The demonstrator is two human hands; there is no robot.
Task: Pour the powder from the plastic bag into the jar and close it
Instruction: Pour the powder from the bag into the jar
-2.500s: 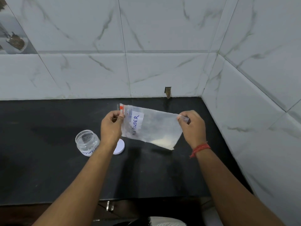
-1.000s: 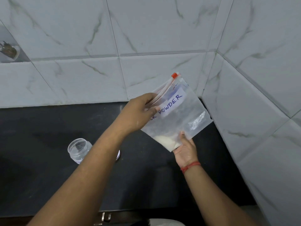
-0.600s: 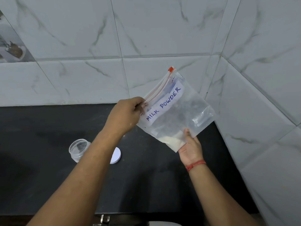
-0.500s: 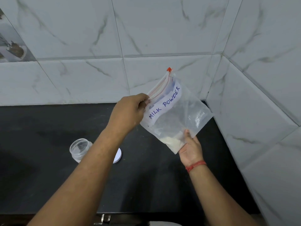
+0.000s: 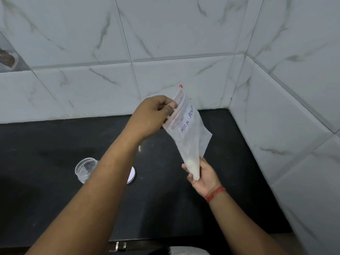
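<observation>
Pale marble-veined wall tiles (image 5: 174,34) meet in a corner above a black countertop (image 5: 165,208), and over that dark surface both hands hold the plastic bag (image 5: 191,137) in the air. It is a clear zip-top bag with a red-lined seal and a small red tab at its upper end, and it hangs tilted with one corner pointing down. A white label on its side carries blue handwriting reading "MILK POW", the rest turned away from the camera. White powder (image 5: 193,167) has gathered in the lowest corner. The left hand (image 5: 153,115) grips the bag at its sealed top edge, fingers curled and pinching the strip. The right hand (image 5: 203,174) is below it, palm turned up with the fingers curved, cupping the powder-filled corner, which rests against the palm; a red thread (image 5: 214,193) circles that wrist. Well to the left of the right hand and below the left hand, partly hidden behind the left forearm, the jar (image 5: 85,169) stands upright on the countertop, clear, open-mouthed and without its cap. On the other side of that forearm, a white round lid (image 5: 132,176) lies flat on the counter, only its right edge showing.
</observation>
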